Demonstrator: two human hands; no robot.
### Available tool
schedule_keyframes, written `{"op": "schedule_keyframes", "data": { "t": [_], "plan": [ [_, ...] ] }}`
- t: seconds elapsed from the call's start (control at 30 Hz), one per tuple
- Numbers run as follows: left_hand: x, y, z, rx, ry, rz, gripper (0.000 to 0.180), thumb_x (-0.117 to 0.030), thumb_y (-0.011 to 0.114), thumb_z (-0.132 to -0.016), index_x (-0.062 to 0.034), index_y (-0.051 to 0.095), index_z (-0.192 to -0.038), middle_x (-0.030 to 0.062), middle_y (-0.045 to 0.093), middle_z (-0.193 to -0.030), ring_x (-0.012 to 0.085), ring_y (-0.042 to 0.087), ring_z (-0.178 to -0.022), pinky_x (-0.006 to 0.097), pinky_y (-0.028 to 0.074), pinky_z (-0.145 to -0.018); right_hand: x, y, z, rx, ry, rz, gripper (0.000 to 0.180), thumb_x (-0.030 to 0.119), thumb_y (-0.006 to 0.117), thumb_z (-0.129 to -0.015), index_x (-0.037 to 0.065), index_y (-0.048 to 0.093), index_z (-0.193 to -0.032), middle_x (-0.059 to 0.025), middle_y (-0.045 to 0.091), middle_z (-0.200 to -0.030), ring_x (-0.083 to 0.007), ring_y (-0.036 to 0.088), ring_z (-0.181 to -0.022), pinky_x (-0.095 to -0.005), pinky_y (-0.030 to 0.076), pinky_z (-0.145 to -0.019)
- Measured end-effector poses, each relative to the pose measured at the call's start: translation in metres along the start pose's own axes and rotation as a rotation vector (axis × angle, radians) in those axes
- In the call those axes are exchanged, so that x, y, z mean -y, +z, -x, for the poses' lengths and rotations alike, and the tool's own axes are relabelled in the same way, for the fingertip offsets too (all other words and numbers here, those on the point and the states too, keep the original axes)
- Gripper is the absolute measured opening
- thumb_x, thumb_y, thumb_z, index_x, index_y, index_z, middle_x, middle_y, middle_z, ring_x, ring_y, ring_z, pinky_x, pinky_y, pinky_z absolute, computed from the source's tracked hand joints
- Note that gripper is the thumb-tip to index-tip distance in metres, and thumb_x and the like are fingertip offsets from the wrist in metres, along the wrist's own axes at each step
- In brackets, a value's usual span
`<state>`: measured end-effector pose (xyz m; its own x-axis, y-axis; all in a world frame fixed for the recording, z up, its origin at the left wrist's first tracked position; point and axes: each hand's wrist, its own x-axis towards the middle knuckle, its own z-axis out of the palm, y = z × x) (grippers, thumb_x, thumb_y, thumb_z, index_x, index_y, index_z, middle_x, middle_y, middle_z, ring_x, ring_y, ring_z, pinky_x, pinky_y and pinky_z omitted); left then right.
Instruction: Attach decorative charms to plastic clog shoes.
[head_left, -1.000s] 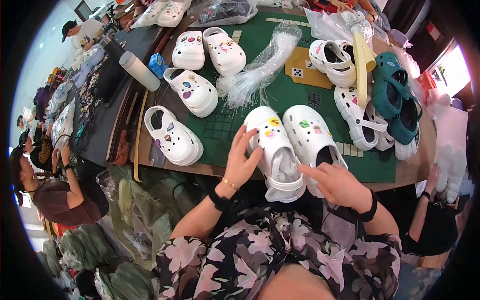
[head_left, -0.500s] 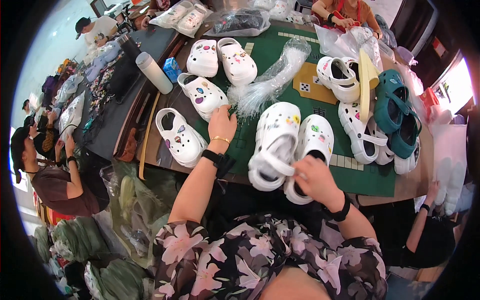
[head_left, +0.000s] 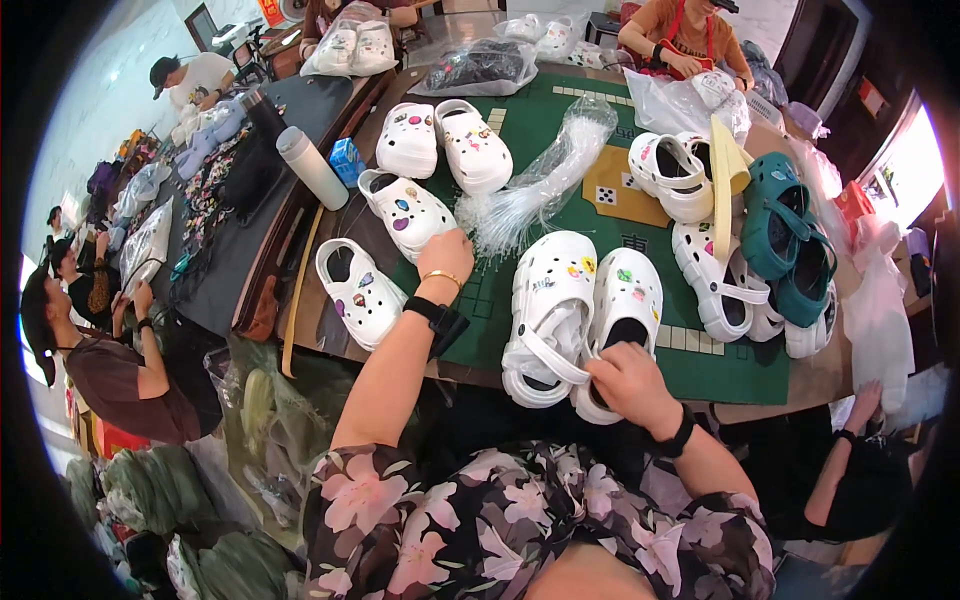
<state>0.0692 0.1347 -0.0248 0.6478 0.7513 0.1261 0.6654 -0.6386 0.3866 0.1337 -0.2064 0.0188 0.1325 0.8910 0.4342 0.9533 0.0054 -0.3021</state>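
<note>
On the green-matted bench (head_left: 700,365), the right hand (head_left: 628,385) pinches the heel strap of a white charm-studded foam clog (head_left: 618,310) beside its mate (head_left: 548,310), while the left hand (head_left: 445,255) reaches open-fingered into clear plastic bags (head_left: 540,185), probably mid-packing, needing one bag separated

The table (head_left: 345,340) carries a green mat (head_left: 720,365); on them lie white clogs (head_left: 550,310), teal clogs (head_left: 775,215), clear bags (head_left: 540,180) and a white bottle (head_left: 312,168).
</note>
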Motion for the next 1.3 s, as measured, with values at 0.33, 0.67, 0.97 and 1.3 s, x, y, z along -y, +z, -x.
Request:
{"op": "schedule_keyframes", "data": {
  "t": [0.33,0.67,0.97,1.3],
  "plan": [
    [-0.026,-0.115,0.062,-0.278,0.274,-0.112,0.014,-0.019,0.057,-0.088,-0.0076,0.062,-0.082,0.0126,0.066,-0.076,0.0340,0.065,-0.074,0.045,0.051,-0.063,-0.012,-0.033,-0.036,0.019,0.027,-0.004,0.041,0.018,0.076,-0.071,0.011,0.062,-0.108,-0.0115,0.057,-0.097,-0.0312,0.057,-0.093,-0.0395,0.047,-0.079],
    [-0.092,-0.166,0.185,0.071,0.844,0.175,0.008,-0.007,0.068,-0.078,-0.0072,0.063,-0.085,0.0068,0.051,-0.064,0.0260,0.054,-0.056,0.036,0.043,-0.050,0.050,-0.034,-0.045,-0.055,-0.109,-0.412,0.043,0.007,0.067,-0.080,0.005,0.055,-0.122,-0.0151,0.060,-0.119,-0.0336,0.060,-0.102,-0.0406,0.049,-0.083],
    [-0.075,-0.129,0.179,0.188,0.793,0.403,0.016,-0.006,0.070,-0.077,-0.0039,0.065,-0.093,0.0118,0.062,-0.080,0.0289,0.061,-0.070,0.035,0.049,-0.061,0.043,-0.053,0.019,0.416,0.110,-0.799,0.010,0.014,0.059,-0.088,0.006,0.062,-0.084,-0.0106,0.062,-0.070,-0.0309,0.062,-0.065,-0.0370,0.048,-0.058],
    [-0.067,-0.085,0.136,0.150,0.743,0.357,0.019,-0.005,0.061,-0.084,-0.0022,0.064,-0.102,0.0116,0.064,-0.096,0.0301,0.057,-0.088,0.039,0.046,-0.080,0.044,-0.031,0.034,0.425,0.839,-0.875,0.019,0.013,0.053,-0.089,-0.001,0.064,-0.082,-0.0058,0.061,-0.059,-0.0118,0.057,-0.052,-0.0272,0.046,-0.051]
  ]
}}
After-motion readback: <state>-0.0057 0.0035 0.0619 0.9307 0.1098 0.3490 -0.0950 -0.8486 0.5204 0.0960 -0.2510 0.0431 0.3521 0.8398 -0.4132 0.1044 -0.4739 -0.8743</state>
